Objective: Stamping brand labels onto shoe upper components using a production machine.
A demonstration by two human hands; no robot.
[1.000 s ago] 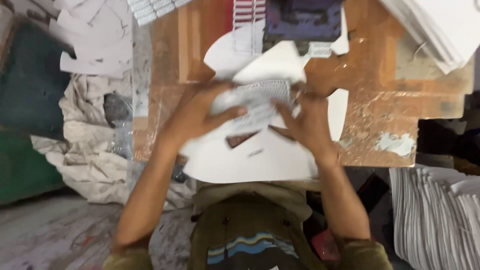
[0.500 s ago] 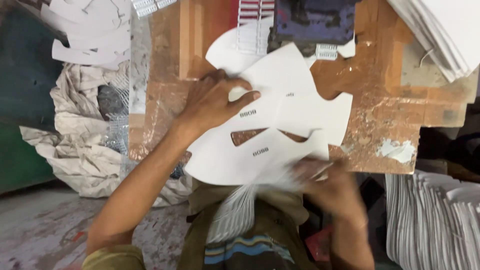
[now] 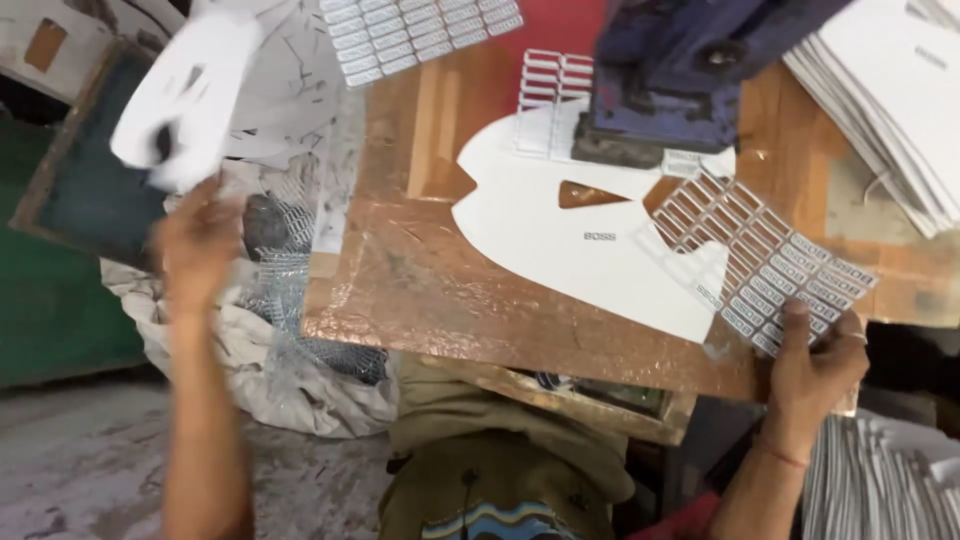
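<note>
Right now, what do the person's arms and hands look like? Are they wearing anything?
Both forearms are bare, with no sleeves or gloves showing. The right hand has a thin reddish thread around its wrist and what looks like a ring on one finger. The left hand is blurred, and nothing worn can be made out on it.

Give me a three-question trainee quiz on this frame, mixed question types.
1. True or false: the left hand holds a white cut-out sheet out past the edge of the wooden board.
2. What does the right hand grip? A) grid sheet of small labels B) scissors C) blue cloth
3. Fill in: the white cut-out on the board has one end under the ____ machine.

Key: 1 true; 2 A, the label grid; 3 blue.
</note>
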